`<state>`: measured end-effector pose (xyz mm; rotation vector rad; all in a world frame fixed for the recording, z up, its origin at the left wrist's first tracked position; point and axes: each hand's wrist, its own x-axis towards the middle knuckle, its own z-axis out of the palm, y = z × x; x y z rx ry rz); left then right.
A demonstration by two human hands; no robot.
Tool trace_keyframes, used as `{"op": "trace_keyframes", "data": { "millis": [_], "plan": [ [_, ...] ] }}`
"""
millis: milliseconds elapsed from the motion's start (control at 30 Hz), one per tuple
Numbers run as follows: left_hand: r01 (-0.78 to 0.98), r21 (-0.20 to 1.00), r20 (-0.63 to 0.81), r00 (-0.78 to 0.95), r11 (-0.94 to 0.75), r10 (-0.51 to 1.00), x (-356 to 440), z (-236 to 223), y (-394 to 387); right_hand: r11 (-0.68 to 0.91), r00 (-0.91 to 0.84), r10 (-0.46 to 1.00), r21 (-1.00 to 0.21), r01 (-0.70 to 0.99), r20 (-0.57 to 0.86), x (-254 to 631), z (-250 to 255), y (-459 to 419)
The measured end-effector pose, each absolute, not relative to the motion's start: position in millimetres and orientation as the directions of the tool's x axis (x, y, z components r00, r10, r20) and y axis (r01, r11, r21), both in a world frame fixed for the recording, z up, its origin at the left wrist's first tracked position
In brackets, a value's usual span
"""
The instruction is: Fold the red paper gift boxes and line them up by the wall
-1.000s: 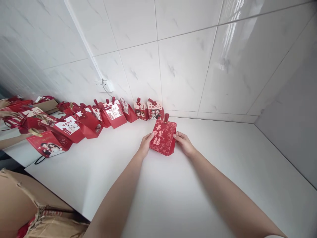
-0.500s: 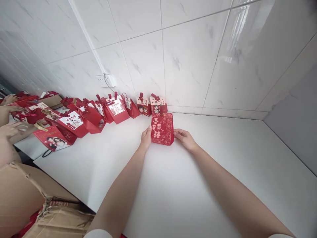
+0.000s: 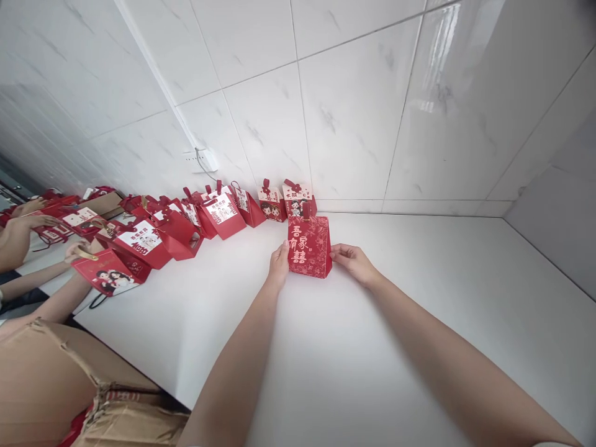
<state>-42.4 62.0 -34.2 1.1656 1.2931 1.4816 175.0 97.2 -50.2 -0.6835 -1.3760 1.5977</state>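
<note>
While your hands are at both its sides, a red gift box [image 3: 308, 245] stands on the white table [image 3: 372, 347]

This box is upright before you, near the wall [image 3: 344, 124], and its front shows pale characters and a flower pattern. Your left hand [image 3: 278, 266] holds its left edge, with the thumb along the front. Your right hand [image 3: 354, 266] is narrow: the thumb and fingertips are close together and touch the right side of the box. Whether they pinch the paper there, you cannot tell from this view.

Just behind your box, two small boxes [image 3: 271, 208] with cream tops and couple drawings stand against the wall. To your left goes a row of red boxes [image 3: 223, 217], many of them with ribbon loops. Above this row you can see a wall socket [image 3: 200, 160] with a cable. At the near end of the group is a couple-picture box [image 3: 114, 279] with a gold handle. Farther left, another person's hand [image 3: 41, 220] is over more red packaging. At your lower left, beside the table, there is an open cardboard carton [image 3: 41, 379], with something red inside.
</note>
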Motion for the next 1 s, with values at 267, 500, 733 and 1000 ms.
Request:
{"op": "trace_keyframes", "data": {
  "millis": [267,500,733,1000],
  "plan": [
    [0.214,0.963,0.213,-0.233,-0.164,0.949,-45,-36,64,0.097,-0.412,0.894,-0.975,-0.201,0.174,175,-60,103],
    [0.122,0.987,0.095,0.053,-0.101,0.994,-55,-29,59,0.090,-0.276,0.947,-0.963,-0.256,0.162,175,-66,111],
    [0.072,0.995,0.056,0.120,-0.065,0.991,-59,-36,60,0.081,-0.232,0.961,-0.953,-0.291,0.152,177,-57,105],
    [0.094,0.991,0.094,0.022,-0.096,0.995,-57,-36,64,0.166,-0.411,0.876,-0.959,-0.232,0.251,175,-49,98]
  ]
}}
